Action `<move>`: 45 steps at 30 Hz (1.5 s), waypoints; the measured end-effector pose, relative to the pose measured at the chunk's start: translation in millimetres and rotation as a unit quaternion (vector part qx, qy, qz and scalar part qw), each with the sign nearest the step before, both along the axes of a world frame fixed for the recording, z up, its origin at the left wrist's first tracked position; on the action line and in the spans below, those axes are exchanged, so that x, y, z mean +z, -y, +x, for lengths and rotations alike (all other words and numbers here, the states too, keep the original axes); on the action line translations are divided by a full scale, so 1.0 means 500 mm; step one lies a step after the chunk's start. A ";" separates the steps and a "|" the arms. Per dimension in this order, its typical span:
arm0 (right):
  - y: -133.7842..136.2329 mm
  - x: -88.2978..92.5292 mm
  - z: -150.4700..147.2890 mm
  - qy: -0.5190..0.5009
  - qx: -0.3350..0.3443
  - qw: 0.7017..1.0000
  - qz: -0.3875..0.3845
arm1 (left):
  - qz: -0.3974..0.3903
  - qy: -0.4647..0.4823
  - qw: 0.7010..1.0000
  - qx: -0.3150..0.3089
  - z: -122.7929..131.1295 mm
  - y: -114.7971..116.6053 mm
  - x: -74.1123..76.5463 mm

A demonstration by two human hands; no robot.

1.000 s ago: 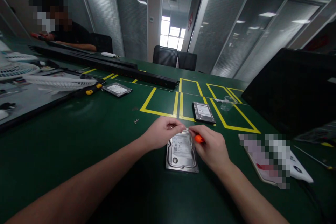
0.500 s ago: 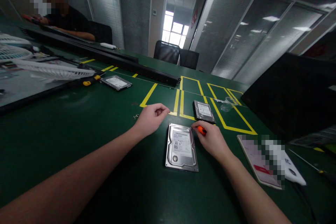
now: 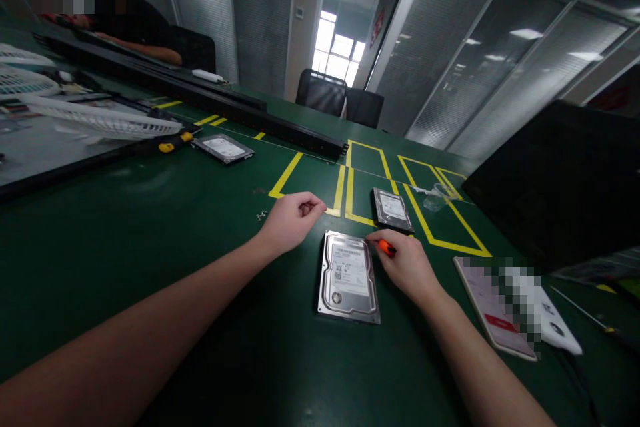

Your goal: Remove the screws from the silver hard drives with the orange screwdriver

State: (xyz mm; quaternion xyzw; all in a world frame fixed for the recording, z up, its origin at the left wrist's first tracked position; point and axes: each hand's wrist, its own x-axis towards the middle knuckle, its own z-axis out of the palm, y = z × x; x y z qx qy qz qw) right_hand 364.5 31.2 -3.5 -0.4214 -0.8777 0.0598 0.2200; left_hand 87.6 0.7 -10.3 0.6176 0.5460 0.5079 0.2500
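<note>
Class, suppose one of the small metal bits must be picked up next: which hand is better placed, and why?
Probably the left hand: it is beside the small metal bits, while the right hand grips an orange handle, across the hard drive from them. Whether the left holds anything is unclear.

A bright window shines at the far back. Two dark chairs stand below it; glass walls with blinds flank it, light reflections showing to its right. The green counter spreads out before it.
</note>
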 end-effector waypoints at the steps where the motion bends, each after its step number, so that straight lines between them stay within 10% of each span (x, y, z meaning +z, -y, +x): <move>1: 0.000 0.000 0.000 0.003 0.002 1.000 0.002 | 0.000 0.000 1.000 0.000 0.000 0.000 0.001; 45: 0.003 0.001 0.003 0.040 -0.007 0.999 0.009 | -0.012 -0.006 1.000 0.000 -0.001 0.001 0.002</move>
